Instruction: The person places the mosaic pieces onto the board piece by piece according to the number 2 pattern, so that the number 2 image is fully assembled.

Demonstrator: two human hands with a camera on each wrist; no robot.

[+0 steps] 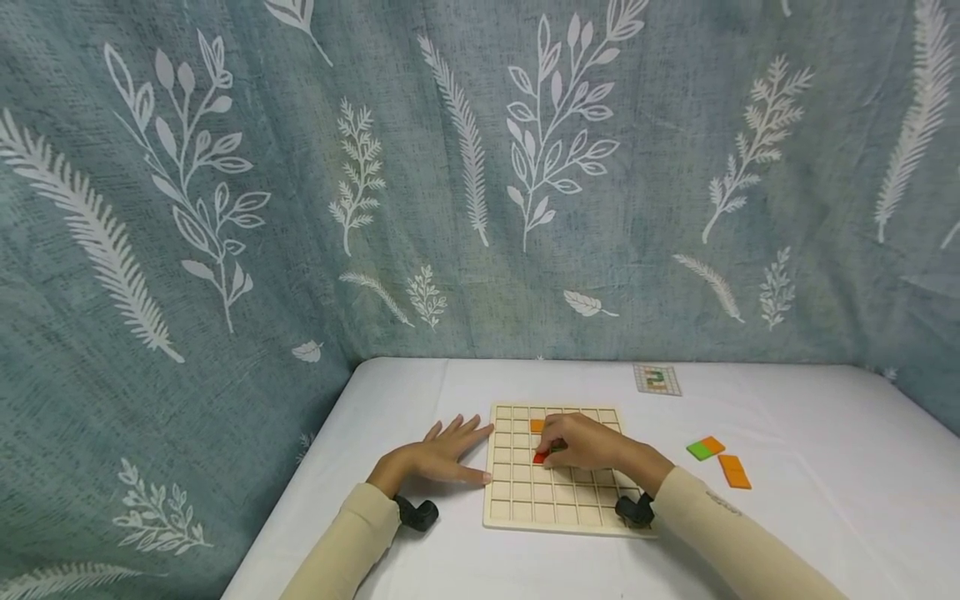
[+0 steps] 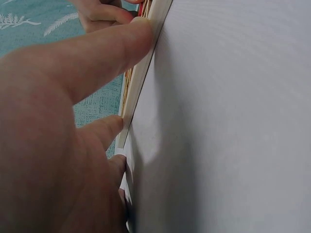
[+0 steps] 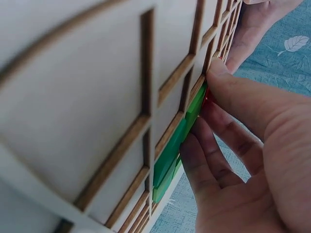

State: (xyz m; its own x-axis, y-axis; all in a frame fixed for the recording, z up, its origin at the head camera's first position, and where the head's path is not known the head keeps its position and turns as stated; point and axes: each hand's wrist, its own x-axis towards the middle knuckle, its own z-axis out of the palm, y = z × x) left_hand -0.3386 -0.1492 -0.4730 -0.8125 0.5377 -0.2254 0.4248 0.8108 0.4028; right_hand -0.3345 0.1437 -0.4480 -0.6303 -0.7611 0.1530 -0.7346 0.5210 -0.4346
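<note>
A pale wooden grid board (image 1: 517, 492) lies on the white table, its cells marked off by raised ribs. My left hand (image 1: 433, 458) has its fingers spread at the board's left side; in the left wrist view the thumb and a finger touch the board's edge. Over the middle of the board, my right hand (image 1: 588, 442) pinches a red tile (image 1: 540, 458) between thumb and fingers. An orange tile (image 1: 537, 425) sits in the grid just behind it. Green tiles (image 3: 169, 153) lie in cells beneath the right hand, mostly hidden from the head view.
Right of the board lie a green-and-orange tile (image 1: 705, 448) and an orange tile (image 1: 734, 472). A small card with a printed grid pattern (image 1: 657, 380) is near the table's back edge. A blue-green leaf-patterned curtain (image 1: 480, 275) hangs behind and to the left.
</note>
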